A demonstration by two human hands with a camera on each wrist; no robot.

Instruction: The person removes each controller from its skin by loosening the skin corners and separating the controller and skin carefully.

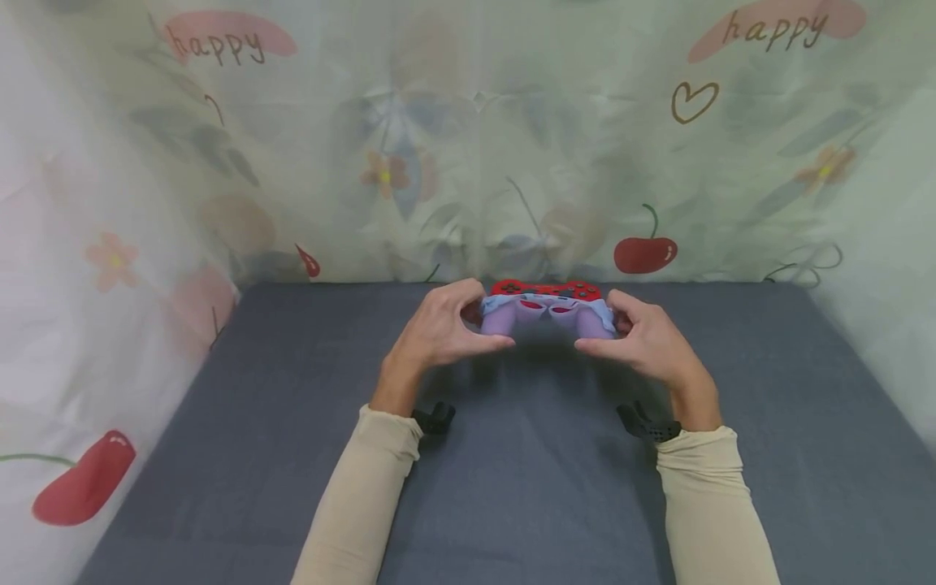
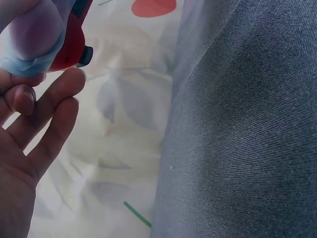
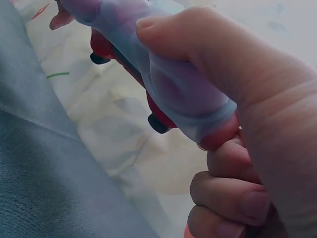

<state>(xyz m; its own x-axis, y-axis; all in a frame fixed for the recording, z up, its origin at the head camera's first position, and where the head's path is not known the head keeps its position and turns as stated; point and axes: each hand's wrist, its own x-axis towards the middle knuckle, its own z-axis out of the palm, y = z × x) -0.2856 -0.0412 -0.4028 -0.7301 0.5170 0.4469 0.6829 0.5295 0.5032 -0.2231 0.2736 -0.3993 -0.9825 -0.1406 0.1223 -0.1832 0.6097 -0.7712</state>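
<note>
Left hand (image 1: 439,329) was found just left of centre in the head view, fingers curled round the left grip of a game controller (image 1: 547,307), thumb running along the underside toward frame centre. In the left wrist view the two lower fingers (image 2: 52,106) lay nearly straight beneath the grip, only the upper ones wrapped on it.

Right hand (image 1: 643,337) mirrored it just right of centre, gripping the controller's right handle. The right wrist view showed the thumb (image 3: 208,44) pressed along the handle and the fingers folded tight beneath it.

The controller was held off the surface between both hands, at the centre of the head view, above the far part of a grey cloth-covered table (image 1: 534,487). Its body was red with dark buttons along the top; a translucent pale blue-lilac skin (image 3: 168,79) covered both grips and was stretched across the middle, red showing through. Two dark protruding buttons showed on the red shell in the right wrist view.

Cream sleeves (image 1: 366,496) covered both forearms, with dark straps at the wrists.

Writing: the word "happy" (image 1: 215,45) appeared upper left on the floral backdrop, and again upper right. No marking on the controller could be read.
</note>
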